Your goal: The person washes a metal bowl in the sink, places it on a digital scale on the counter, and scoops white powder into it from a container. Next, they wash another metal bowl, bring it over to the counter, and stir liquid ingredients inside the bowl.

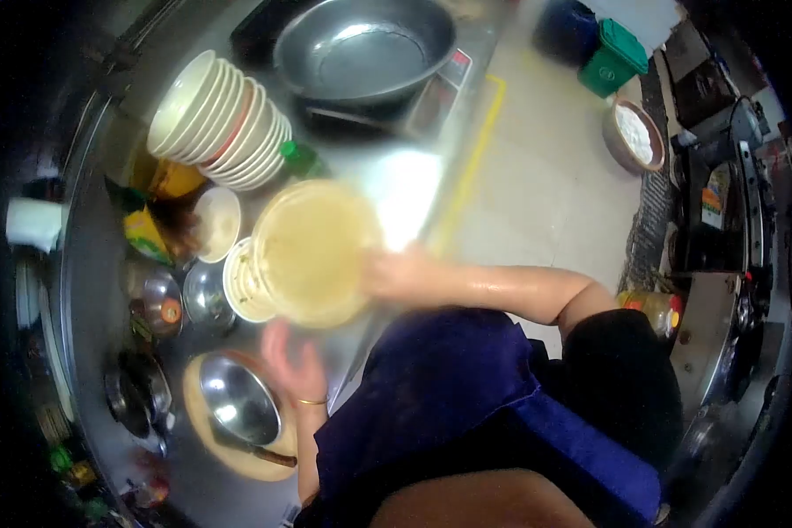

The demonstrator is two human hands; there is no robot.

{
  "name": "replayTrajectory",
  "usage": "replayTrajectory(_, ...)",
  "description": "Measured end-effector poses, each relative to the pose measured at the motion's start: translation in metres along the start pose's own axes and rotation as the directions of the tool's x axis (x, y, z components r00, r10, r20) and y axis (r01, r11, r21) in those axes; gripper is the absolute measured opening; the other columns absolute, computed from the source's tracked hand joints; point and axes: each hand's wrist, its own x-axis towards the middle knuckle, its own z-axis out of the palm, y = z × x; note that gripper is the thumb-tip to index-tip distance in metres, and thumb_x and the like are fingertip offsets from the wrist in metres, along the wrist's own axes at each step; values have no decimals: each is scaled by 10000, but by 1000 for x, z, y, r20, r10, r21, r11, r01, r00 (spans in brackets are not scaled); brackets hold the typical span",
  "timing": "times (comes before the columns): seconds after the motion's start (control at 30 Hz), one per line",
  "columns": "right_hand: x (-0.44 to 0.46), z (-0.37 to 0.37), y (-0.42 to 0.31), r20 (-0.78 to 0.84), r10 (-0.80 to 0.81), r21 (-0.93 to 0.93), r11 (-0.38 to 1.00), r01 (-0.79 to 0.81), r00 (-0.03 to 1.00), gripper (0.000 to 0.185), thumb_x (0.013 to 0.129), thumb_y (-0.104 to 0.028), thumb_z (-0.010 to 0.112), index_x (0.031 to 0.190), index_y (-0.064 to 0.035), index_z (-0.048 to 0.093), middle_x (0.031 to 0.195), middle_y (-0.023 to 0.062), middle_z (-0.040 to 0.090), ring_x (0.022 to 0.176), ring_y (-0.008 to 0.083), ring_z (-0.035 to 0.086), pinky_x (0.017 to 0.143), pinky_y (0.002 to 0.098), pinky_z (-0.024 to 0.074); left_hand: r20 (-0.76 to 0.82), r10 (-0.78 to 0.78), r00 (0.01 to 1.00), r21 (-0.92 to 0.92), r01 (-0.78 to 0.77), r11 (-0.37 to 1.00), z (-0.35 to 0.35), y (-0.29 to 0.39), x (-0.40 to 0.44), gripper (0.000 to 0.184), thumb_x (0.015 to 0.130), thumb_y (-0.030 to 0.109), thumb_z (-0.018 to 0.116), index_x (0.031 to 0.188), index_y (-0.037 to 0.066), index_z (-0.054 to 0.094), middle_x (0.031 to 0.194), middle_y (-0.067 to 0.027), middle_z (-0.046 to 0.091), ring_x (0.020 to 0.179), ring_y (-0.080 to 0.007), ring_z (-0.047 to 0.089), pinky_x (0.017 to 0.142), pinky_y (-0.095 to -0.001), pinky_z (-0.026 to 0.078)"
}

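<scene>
A large, round, pale yellow thing [317, 251] with a rim stands over the steel counter; blur hides whether it is a basin or a lid. At its right edge is my right hand [409, 275], which seems to grip the rim, though its fingers are smeared. My left hand [295, 361], with a gold bangle on the wrist, is just below it, fingers apart and holding nothing. Partly behind the yellow thing are stacked white bowls [244, 286]. Near my left hand, a shiny metal bowl [240, 400] rests on a round wooden board [204, 422] beside a cleaver-like blade [246, 447].
A tall leaning stack of bowls [220, 123] and a green-capped bottle [301, 158] stand behind. A wide metal basin [365, 53] sits on a cooker at the back. On the floor are a green bin [614, 60] and a bowl of white stuff [635, 136].
</scene>
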Motion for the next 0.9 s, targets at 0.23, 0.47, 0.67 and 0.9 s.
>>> replayTrajectory(0.23,32,25,29,-140,-302,281,901,331,943,81,654,-226,607,644,-146,595,666,2,557,683,174,544,676,337,377,188,113,976,420,-184,889,43,51,21,522,714,292,749,1145,71,554,1316,-152,481,1289,-399,357,1091,-541,234)
replayTrajectory(0.47,61,15,53,-150,-451,403,784,471,880,115,642,-206,608,564,-128,638,638,43,632,658,205,599,655,340,372,41,35,999,542,-52,838,80,85,17,454,773,274,721,1142,63,562,1284,-158,516,1250,-375,421,1083,-534,241)
replayTrajectory(0.67,88,6,56,-262,-443,480,711,514,857,80,627,-191,617,626,-118,651,676,32,617,695,191,581,658,390,426,-173,22,985,556,80,827,77,93,16,392,799,218,694,1114,11,587,1163,-169,590,1124,-364,537,1036,-515,332)
replayTrajectory(0.9,109,-24,132,-296,-257,625,677,390,920,232,655,-209,682,868,-121,653,917,28,631,891,220,576,863,441,411,-714,-400,575,-241,335,911,52,50,13,154,864,-8,596,1015,0,566,1040,-98,627,974,-175,593,873,-304,477)
